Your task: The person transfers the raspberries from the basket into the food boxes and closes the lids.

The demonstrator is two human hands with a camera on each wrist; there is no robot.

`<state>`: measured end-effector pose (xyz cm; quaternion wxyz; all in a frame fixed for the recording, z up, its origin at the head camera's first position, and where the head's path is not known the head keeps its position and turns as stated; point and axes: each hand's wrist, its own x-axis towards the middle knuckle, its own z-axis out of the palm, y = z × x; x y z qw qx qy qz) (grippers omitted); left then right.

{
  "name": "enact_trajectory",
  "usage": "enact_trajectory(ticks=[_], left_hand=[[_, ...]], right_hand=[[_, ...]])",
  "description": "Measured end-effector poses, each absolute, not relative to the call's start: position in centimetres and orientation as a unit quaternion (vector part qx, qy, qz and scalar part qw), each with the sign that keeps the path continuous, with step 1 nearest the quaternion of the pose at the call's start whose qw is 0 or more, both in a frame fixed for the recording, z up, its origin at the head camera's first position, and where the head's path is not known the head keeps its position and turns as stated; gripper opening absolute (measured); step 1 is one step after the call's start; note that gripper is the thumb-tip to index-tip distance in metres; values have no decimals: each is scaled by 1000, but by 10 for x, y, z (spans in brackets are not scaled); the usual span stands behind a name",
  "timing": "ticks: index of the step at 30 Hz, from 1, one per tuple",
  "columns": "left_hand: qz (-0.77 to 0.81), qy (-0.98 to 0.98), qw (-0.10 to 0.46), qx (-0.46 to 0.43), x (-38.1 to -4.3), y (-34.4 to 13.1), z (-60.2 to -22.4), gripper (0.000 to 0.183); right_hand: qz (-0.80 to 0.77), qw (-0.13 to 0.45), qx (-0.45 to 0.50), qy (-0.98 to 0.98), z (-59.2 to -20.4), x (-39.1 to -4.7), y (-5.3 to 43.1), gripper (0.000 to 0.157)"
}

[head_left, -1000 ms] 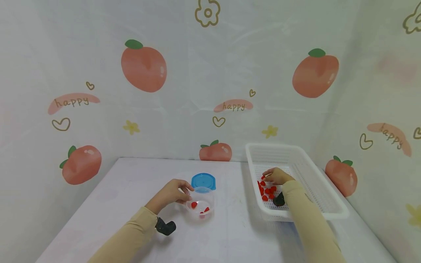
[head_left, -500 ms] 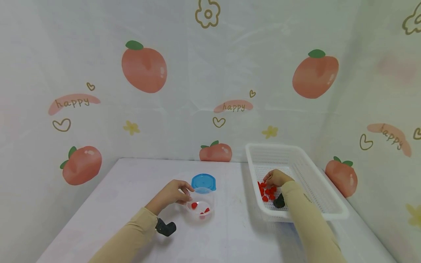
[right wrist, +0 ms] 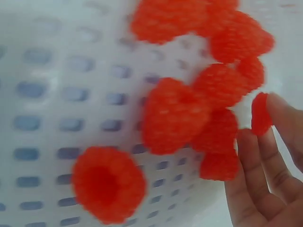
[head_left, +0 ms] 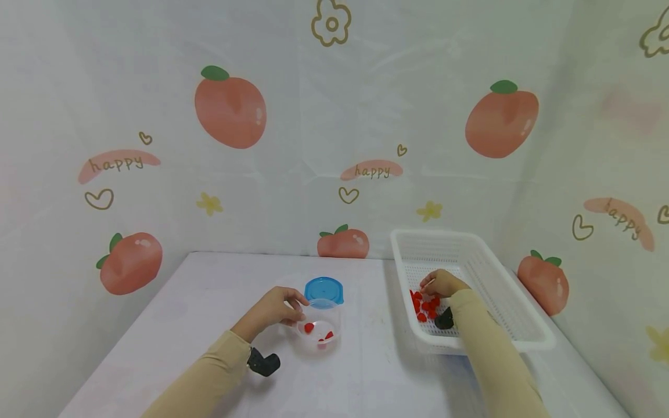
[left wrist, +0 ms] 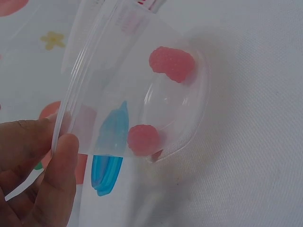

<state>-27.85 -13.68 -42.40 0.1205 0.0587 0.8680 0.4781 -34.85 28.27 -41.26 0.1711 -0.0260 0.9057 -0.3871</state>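
Note:
My left hand (head_left: 277, 306) pinches the rim of a clear plastic tub (left wrist: 161, 28) between thumb and fingers. Inside the tub lie a few raspberries (left wrist: 144, 139), one near its wall (left wrist: 171, 63). Over at the right, my right hand (head_left: 442, 283) reaches into a white perforated basket (head_left: 522, 313). Its thumb and fingers pinch a raspberry (right wrist: 261, 113), only part of which shows. Several more raspberries (right wrist: 173, 116) cluster on the basket floor beside the fingers, and one with its hollow end showing (right wrist: 109, 184) lies apart.
Just behind the tub, a blue lid (head_left: 323, 289) lies on the white tabletop (head_left: 366, 371). The basket's raised walls surround my right hand. A printed curtain (head_left: 292, 116) hangs behind the table's back edge.
Since a second ago my right hand has shifted slightly right within the basket, and the raspberry at its fingertips no longer shows in the head view. My left hand stays at the tub's rim.

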Motion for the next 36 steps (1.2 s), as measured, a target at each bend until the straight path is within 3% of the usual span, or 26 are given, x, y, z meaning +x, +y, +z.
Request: enact_trajectory(ticks=[10, 20, 23, 30, 36], left_hand=[[478, 868, 123, 55, -278, -138, -425, 27], [472, 872, 119, 52, -278, -137, -424, 26], [473, 872, 119, 53, -278, -137, -424, 26], [470, 873, 118, 51, -278, -136, -424, 26], [470, 873, 120, 46, -277, -134, -422, 26]], right_hand=[[-531, 150, -49, 833, -415, -361, 301, 40], [-633, 89, -96, 763, -397, -361, 302, 48], [-675, 72, -98, 728, -389, -358, 299, 43], [-776, 47, -86, 623, -367, -346, 294, 15], [-854, 24, -80, 514, -353, -335, 288, 21]])
